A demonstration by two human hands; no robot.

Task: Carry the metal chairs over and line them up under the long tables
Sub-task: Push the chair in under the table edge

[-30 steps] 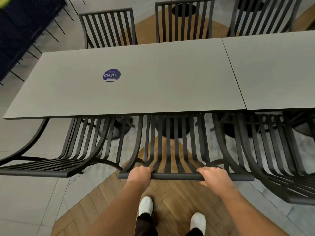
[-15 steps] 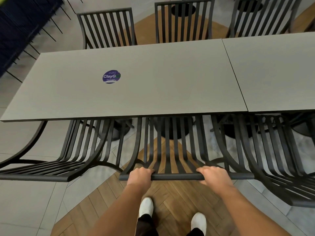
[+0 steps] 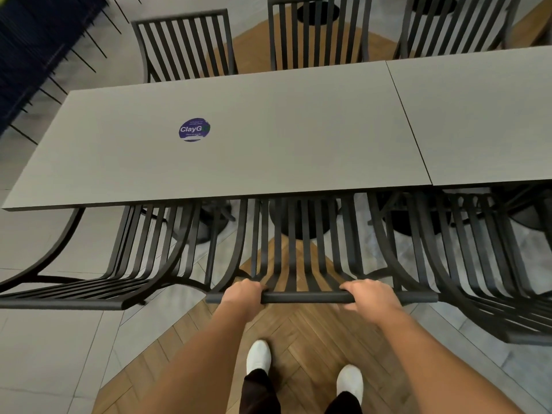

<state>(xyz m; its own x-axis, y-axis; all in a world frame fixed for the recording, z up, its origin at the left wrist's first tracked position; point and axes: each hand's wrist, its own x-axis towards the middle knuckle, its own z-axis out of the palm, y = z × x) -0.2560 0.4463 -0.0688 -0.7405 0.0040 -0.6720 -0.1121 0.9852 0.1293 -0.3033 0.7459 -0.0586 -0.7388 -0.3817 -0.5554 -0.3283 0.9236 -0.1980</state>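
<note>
A black slatted metal chair [image 3: 301,252] stands straight in front of me, its seat hidden under the near edge of the long grey table [image 3: 268,162]. My left hand [image 3: 243,292] and my right hand [image 3: 369,295] both grip the chair's top rail [image 3: 307,297], about a shoulder's width apart. Two more black chairs flank it: the left chair [image 3: 134,264] and the right chair [image 3: 478,264], both tucked partly under the tables.
A second grey table [image 3: 484,121] abuts the first on the right. Three black chairs [image 3: 318,31] stand along the far side. A round blue sticker [image 3: 194,130] lies on the tabletop. Dark stacked furniture [image 3: 35,49] fills the far left. My white shoes [image 3: 258,355] stand on herringbone wood floor.
The held chair has slid a little further under the table, and the view has moved slightly closer. Both hands keep the same grip on the rail.
</note>
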